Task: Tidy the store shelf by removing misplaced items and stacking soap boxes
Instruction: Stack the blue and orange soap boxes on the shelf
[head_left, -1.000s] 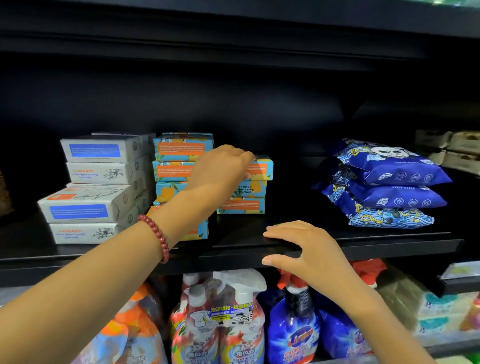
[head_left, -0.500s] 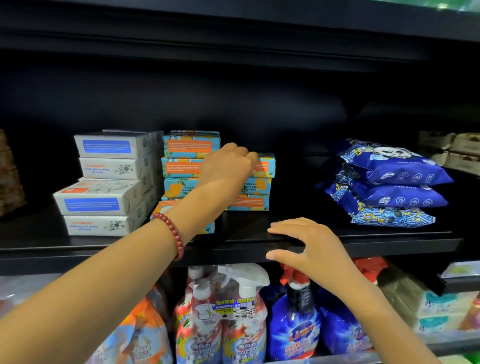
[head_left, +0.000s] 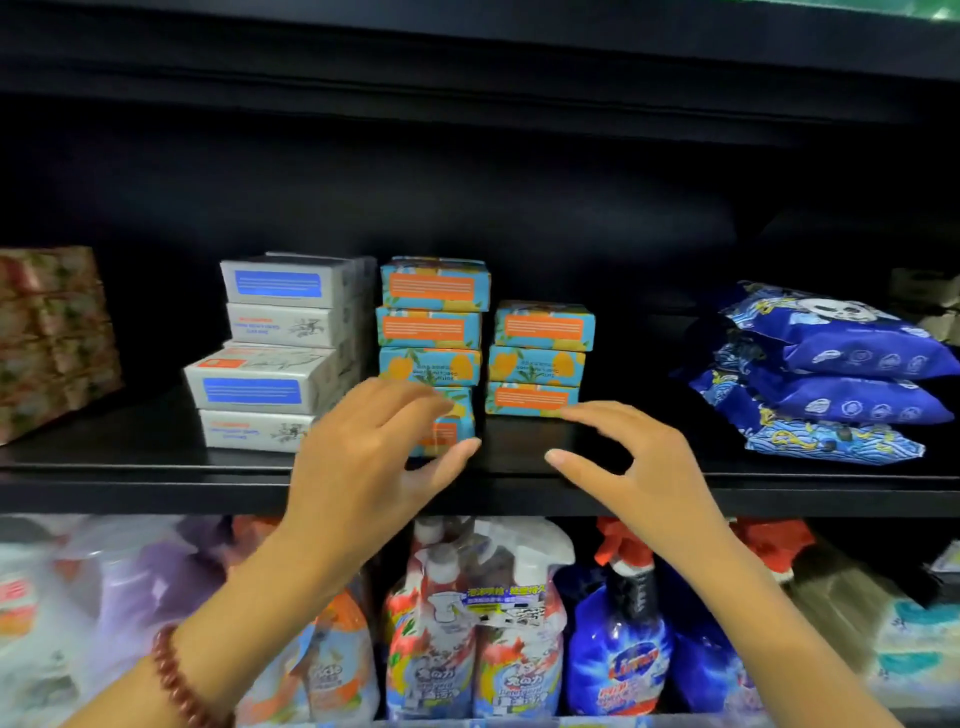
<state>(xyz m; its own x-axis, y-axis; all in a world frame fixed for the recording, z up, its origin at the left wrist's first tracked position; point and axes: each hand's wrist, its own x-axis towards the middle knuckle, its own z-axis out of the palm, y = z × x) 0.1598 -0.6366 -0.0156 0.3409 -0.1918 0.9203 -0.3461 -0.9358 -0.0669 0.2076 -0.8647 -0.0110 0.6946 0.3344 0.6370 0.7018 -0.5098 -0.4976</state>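
Two bare hands reach up to a black shelf (head_left: 130, 488) across the middle of the frame. The left hand (head_left: 374, 462) is just left of the center, with its fingers (head_left: 400, 397) spread wide and holding nothing. It is in front of the bottom box of the tall stack of blue and orange soap boxes (head_left: 434, 312), which is four boxes high. I cannot tell if the hand touches that box. The right hand (head_left: 644, 467) is just right of the center, also open with spread fingers and holding nothing. Its fingertips are near the bottom of the short stack of blue and orange soap boxes (head_left: 540, 358), which is three boxes high and stands just beside the tall one. To the left of these, touching the tall stack, is a pile of white soap boxes (head_left: 280, 353) with blue and orange labels. The lower white boxes stick out more to the front than the upper ones. At the right of the frame, well apart from the soap, lie blue packs (head_left: 841, 384) piled on each other. At the far left edge are red and green patterned packs (head_left: 52, 338). A red bead bracelet (head_left: 176, 675) is on the left wrist at the bottom left. Spray bottles (head_left: 483, 623) stand on the shelf below.
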